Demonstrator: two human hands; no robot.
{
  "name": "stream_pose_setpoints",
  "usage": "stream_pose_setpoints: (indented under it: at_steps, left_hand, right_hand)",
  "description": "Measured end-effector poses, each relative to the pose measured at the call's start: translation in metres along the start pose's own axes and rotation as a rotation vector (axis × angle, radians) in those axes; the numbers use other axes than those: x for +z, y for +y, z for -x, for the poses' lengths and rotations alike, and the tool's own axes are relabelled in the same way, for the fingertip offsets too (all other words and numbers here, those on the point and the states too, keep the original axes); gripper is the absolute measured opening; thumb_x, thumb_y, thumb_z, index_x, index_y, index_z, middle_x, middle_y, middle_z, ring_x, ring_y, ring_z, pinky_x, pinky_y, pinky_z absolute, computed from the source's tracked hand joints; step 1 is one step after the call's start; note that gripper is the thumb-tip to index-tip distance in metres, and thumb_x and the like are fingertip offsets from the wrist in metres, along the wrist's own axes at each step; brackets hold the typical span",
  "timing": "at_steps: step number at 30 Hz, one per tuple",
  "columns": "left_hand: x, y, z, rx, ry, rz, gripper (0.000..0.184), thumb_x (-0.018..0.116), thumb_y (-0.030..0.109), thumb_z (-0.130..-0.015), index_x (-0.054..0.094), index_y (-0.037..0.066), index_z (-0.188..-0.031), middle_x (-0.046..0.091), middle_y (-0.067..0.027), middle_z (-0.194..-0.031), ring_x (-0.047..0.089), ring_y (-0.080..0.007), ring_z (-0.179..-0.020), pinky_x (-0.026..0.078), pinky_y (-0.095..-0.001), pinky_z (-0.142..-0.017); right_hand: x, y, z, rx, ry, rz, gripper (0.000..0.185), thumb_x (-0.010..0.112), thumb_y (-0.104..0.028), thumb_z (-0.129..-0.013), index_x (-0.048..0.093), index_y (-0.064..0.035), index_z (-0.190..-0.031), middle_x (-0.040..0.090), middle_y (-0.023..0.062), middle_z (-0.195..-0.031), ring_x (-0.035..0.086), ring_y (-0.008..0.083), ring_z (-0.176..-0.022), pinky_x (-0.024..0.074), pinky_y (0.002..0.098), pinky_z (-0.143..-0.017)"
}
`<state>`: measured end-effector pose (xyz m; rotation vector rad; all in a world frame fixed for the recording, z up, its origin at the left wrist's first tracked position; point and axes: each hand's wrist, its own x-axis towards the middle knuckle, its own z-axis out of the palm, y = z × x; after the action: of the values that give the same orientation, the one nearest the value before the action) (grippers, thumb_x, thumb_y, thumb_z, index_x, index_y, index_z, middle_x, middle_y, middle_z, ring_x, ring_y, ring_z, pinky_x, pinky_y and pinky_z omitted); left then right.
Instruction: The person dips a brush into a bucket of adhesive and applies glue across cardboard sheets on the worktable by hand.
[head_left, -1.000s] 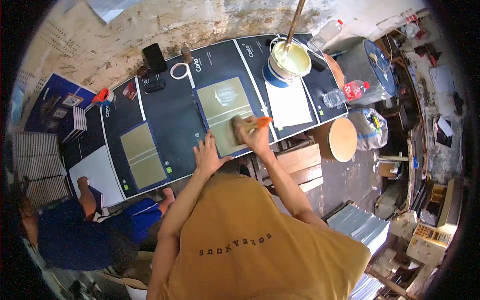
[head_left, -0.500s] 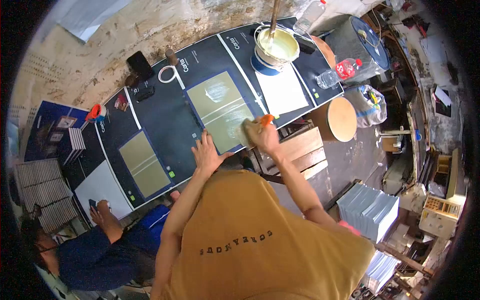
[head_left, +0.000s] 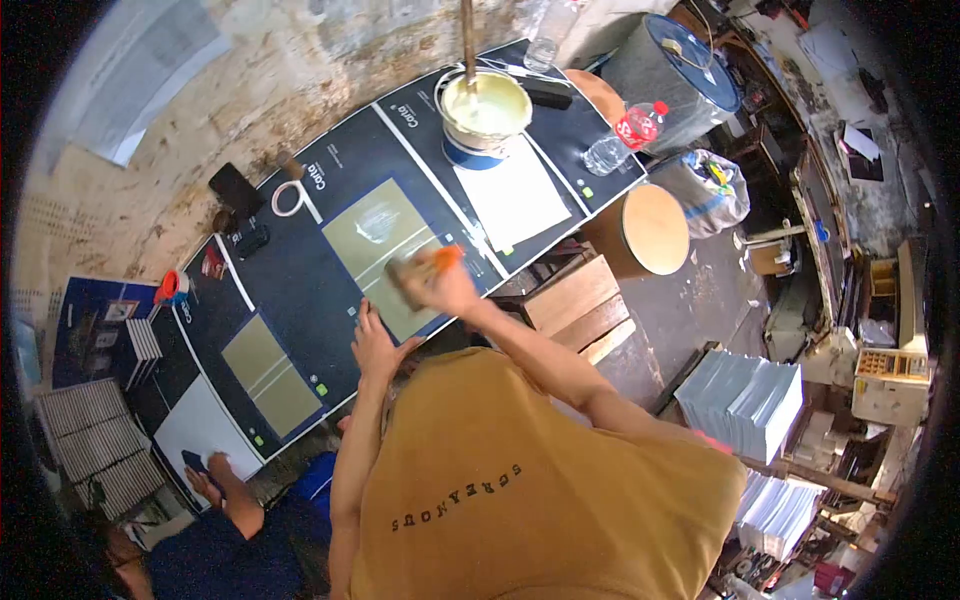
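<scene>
A blue-edged cover with greenish-grey boards (head_left: 357, 247) lies on the black table (head_left: 300, 240), a whitish wet patch near its far end. Over its near half, my right hand (head_left: 445, 287) is closed round a wide brush (head_left: 408, 284) with an orange handle part; motion blurs the brush. My left hand (head_left: 374, 347) rests with fingers spread at the cover's near left corner. Beyond, a bucket of cream-coloured paste (head_left: 485, 115) with a stick in it stands by a white sheet (head_left: 512, 198). A second board-lined cover (head_left: 268, 372) lies to the left.
At the lower left, another person's hands (head_left: 222, 480) are over a white sheet (head_left: 205, 430). A tape roll (head_left: 287, 199) and a phone (head_left: 234, 187) lie near the wall. A red-labelled bottle (head_left: 640, 127), a drum (head_left: 680, 75) and a round-topped container (head_left: 656, 230) are at the right.
The view has turned and shifted. My right hand has swept the brush over the near half of the cover, out to its right edge and back. My left hand stays at the corner.
</scene>
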<state>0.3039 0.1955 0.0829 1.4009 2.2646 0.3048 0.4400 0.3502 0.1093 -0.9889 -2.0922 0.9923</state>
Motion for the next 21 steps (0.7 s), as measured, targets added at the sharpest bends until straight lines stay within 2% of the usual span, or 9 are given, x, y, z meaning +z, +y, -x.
stream_pose_setpoints:
  at_steps: [1,4,5,6,8,10,16,19,21]
  left_hand:
    - [0.001,0.002,0.000,-0.008,-0.002,0.017,0.114,0.082,0.062,-0.063,0.032,-0.001,-0.145,0.022,-0.0114,-0.159,0.049,-0.0413,-0.124,0.046,-0.0587,-0.091]
    - [0.005,0.001,-0.001,-0.040,-0.007,0.029,0.112,0.083,0.057,-0.063,0.032,0.000,-0.145,0.022,-0.0102,-0.159,0.050,-0.0409,-0.123,0.046,-0.0579,-0.091]
    - [0.001,0.005,0.000,-0.067,-0.026,0.059,0.110,0.085,0.051,-0.065,0.031,0.000,-0.146,0.020,-0.0089,-0.161,0.050,-0.0408,-0.123,0.046,-0.0579,-0.092]
    - [0.001,0.006,0.001,-0.079,-0.022,0.073,0.109,0.086,0.049,-0.065,0.031,0.000,-0.146,0.019,-0.0086,-0.162,0.049,-0.0409,-0.124,0.046,-0.0582,-0.093]
    - [0.004,0.009,0.003,-0.103,-0.019,0.107,0.109,0.087,0.044,-0.066,0.030,-0.001,-0.147,0.018,-0.0081,-0.163,0.048,-0.0411,-0.125,0.045,-0.0586,-0.094]
    - [0.004,0.016,0.009,-0.151,0.015,0.094,0.108,0.085,0.044,-0.068,0.028,-0.001,-0.148,0.017,-0.0090,-0.163,0.046,-0.0415,-0.127,0.042,-0.0586,-0.097]
    - [0.025,0.038,0.013,-0.247,0.158,0.032,0.102,0.080,0.051,-0.073,0.032,0.001,-0.148,0.021,-0.0099,-0.162,0.047,-0.0414,-0.126,0.041,-0.0588,-0.097]
    - [0.031,0.040,0.017,-0.270,0.149,0.038,0.102,0.077,0.053,-0.074,0.031,0.001,-0.149,0.020,-0.0097,-0.162,0.048,-0.0408,-0.125,0.041,-0.0594,-0.097]
    - [0.028,0.043,0.018,-0.288,0.125,0.014,0.103,0.076,0.054,-0.075,0.028,0.001,-0.150,0.019,-0.0094,-0.162,0.048,-0.0405,-0.125,0.041,-0.0600,-0.096]
  right_hand:
    - [0.012,0.006,0.003,-0.031,-0.058,-0.049,0.027,0.067,-0.029,-0.082,0.061,-0.0058,-0.094,0.063,0.0219,-0.074,0.065,0.0348,-0.067,0.0519,0.0450,-0.063]
    - [-0.005,0.085,-0.011,0.262,0.083,-0.131,0.025,0.065,-0.030,-0.085,0.062,-0.0065,-0.089,0.060,0.0206,-0.068,0.064,0.0358,-0.063,0.0513,0.0455,-0.061]
    - [-0.059,0.060,-0.029,0.366,-0.065,-0.052,0.025,0.064,-0.030,-0.088,0.061,-0.0052,-0.085,0.062,0.0171,-0.067,0.065,0.0336,-0.063,0.0510,0.0446,-0.058]
    - [-0.071,0.110,-0.035,0.300,0.037,0.005,0.026,0.063,-0.028,-0.090,0.060,-0.0028,-0.082,0.063,0.0163,-0.068,0.065,0.0291,-0.061,0.0504,0.0415,-0.054]
    - [-0.125,0.113,-0.058,0.181,0.244,0.026,0.028,0.071,-0.027,-0.088,0.062,0.0002,-0.085,0.066,0.0126,-0.069,0.064,0.0165,-0.061,0.0490,0.0358,-0.053]
    - [-0.151,0.115,-0.081,0.073,0.356,-0.076,0.030,0.074,-0.028,-0.086,0.064,0.0002,-0.088,0.068,0.0088,-0.074,0.063,0.0131,-0.067,0.0491,0.0324,-0.058]
    - [-0.044,0.062,-0.133,0.034,0.132,-0.302,0.035,0.076,-0.035,-0.086,0.064,-0.0020,-0.090,0.065,0.0062,-0.079,0.058,0.0130,-0.071,0.0476,0.0311,-0.064]
    - [0.017,0.033,-0.131,-0.201,-0.161,-0.243,0.040,0.068,-0.042,-0.087,0.066,-0.0026,-0.094,0.069,0.0167,-0.085,0.067,0.0307,-0.078,0.0528,0.0409,-0.071]
    - [0.061,0.056,-0.155,-0.321,-0.415,-0.053,0.042,0.065,-0.045,-0.088,0.066,-0.0035,-0.096,0.069,0.0208,-0.089,0.067,0.0357,-0.081,0.0533,0.0438,-0.073]
